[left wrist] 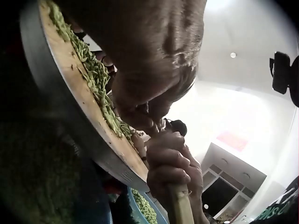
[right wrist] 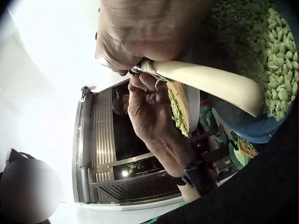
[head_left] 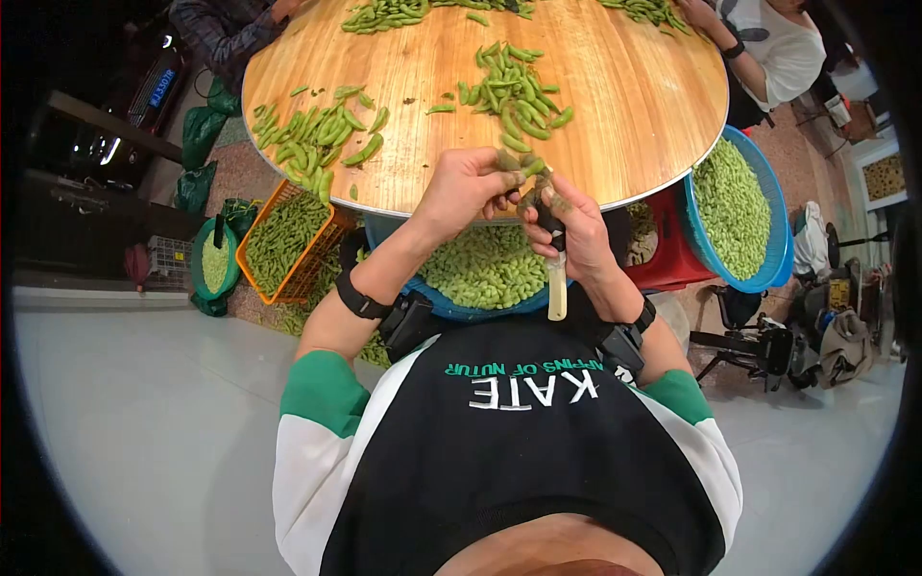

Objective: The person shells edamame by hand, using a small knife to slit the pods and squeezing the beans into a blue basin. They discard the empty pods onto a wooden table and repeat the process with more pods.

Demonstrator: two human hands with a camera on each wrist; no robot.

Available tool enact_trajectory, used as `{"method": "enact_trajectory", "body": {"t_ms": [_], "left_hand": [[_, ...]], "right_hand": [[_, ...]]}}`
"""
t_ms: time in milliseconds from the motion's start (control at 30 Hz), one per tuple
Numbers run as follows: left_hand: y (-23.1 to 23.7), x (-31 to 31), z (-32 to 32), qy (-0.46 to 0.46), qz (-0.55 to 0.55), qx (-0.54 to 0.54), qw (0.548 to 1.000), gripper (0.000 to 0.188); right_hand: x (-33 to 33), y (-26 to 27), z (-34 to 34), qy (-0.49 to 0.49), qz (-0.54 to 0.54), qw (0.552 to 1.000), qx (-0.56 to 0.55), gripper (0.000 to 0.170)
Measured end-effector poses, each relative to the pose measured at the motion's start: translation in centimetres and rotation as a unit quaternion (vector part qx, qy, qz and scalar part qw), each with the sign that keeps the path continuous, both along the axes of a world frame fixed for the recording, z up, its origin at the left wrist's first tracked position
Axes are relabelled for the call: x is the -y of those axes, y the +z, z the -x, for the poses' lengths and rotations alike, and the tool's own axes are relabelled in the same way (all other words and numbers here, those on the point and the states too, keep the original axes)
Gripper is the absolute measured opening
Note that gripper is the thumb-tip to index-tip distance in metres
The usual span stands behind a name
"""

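In front of me, over the near edge of the table, my two hands meet at a green bean pod (head_left: 534,167). My left hand (head_left: 463,190) pinches the pod between thumb and fingers. My right hand (head_left: 584,230) grips a cream-handled knife (head_left: 557,291), whose handle sticks out toward my body. In the right wrist view the pale handle (right wrist: 210,84) extends from the curled fingers; the blade end is hidden. Right at the pod is the right thumb. Just beyond the hands lies a pile of pods (head_left: 514,88); another pile (head_left: 312,139) is at the left.
The round wooden table (head_left: 413,82) has a metal rim. Shelled beans fill a blue tub (head_left: 437,305) under my hands and another blue basin (head_left: 778,235) at the right. An orange crate (head_left: 252,257) of pods stands left. Two people (head_left: 788,48) sit across the table.
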State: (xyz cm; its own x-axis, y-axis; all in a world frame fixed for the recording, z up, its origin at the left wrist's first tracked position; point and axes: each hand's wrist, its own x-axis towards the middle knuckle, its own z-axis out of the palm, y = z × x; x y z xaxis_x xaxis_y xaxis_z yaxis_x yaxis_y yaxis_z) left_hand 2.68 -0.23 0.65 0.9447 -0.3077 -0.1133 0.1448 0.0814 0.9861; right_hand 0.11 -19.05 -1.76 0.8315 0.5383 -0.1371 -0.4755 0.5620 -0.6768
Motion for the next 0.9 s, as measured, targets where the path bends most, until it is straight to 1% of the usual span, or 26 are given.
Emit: {"method": "enact_trajectory", "body": {"t_ms": [33, 67, 133, 167, 233, 333, 467, 567, 633, 667, 733, 767, 800, 833, 867, 900], "left_hand": [[0.0, -0.1, 0.0, -0.010, -0.034, 0.007, 0.999, 0.009], [0.0, -0.2, 0.1, -0.009, -0.033, 0.006, 0.999, 0.009], [0.0, -0.4, 0.2, -0.021, -0.002, -0.022, 1.000, 0.010], [-0.2, -0.4, 0.2, -0.021, -0.001, -0.022, 1.000, 0.010], [-0.4, -0.4, 0.3, -0.030, 0.034, -0.008, 0.999, 0.011], [0.2, -0.2, 0.5, -0.023, 0.031, 0.012, 0.999, 0.008], [0.2, -0.1, 0.6, -0.028, 0.045, 0.004, 0.999, 0.007], [0.1, 0.0, 0.7, -0.021, 0.055, 0.013, 0.998, 0.007], [-0.5, -0.2, 0.8, -0.024, 0.061, 0.039, 0.997, 0.007], [-1.0, -0.3, 0.8, -0.024, 0.061, 0.039, 0.997, 0.007], [-1.7, -0.6, 0.4, -0.040, 0.079, 0.038, 0.995, 0.019], [-1.9, -0.8, 0.2, -0.039, 0.079, 0.038, 0.995, 0.019], [-2.0, -1.2, -0.1, -0.072, 0.151, -0.037, 0.985, 0.020], [-2.1, -1.3, -0.2, -0.105, 0.220, -0.113, 0.963, 0.022], [-2.6, -1.3, -0.1, -0.104, 0.221, -0.114, 0.963, 0.022], [-2.9, -1.2, -0.1, -0.128, 0.278, -0.148, 0.940, 0.022]], "right_hand": [[0.0, 0.1, 0.0, 0.005, -0.009, 1.000, 0.009, 0.023], [0.0, 0.1, 0.0, 0.006, -0.009, 1.000, 0.009, 0.023], [-0.1, 0.2, 0.0, -0.001, -0.025, 1.000, -0.001, 0.025], [-0.1, 0.2, 0.0, -0.001, -0.025, 1.000, -0.001, 0.025], [0.0, 0.1, 0.0, 0.008, -0.030, 1.000, 0.007, 0.026], [-0.1, 0.6, 0.3, 0.015, -0.048, 0.999, 0.007, 0.025], [0.0, 0.9, 0.5, 0.014, -0.053, 0.998, 0.019, 0.025], [-0.2, 1.0, 0.6, 0.010, -0.029, 0.999, 0.019, 0.024], [-0.4, 1.6, 0.7, -0.013, 0.016, 0.999, 0.038, 0.022], [-0.5, 1.5, 0.8, -0.013, 0.017, 0.999, 0.038, 0.022], [-0.6, 1.1, 0.7, -0.028, 0.027, 0.998, 0.052, 0.020], [-0.5, 1.1, 0.6, -0.027, 0.028, 0.998, 0.052, 0.020], [-0.4, 1.0, 0.5, -0.007, 0.003, 0.999, 0.033, 0.020], [-0.2, 0.9, 0.5, 0.012, -0.022, 1.000, 0.012, 0.019], [-0.1, 0.7, 0.5, 0.013, -0.022, 1.000, 0.010, 0.019], [0.1, 0.5, 0.4, 0.033, -0.048, 0.998, -0.013, 0.019]]}}
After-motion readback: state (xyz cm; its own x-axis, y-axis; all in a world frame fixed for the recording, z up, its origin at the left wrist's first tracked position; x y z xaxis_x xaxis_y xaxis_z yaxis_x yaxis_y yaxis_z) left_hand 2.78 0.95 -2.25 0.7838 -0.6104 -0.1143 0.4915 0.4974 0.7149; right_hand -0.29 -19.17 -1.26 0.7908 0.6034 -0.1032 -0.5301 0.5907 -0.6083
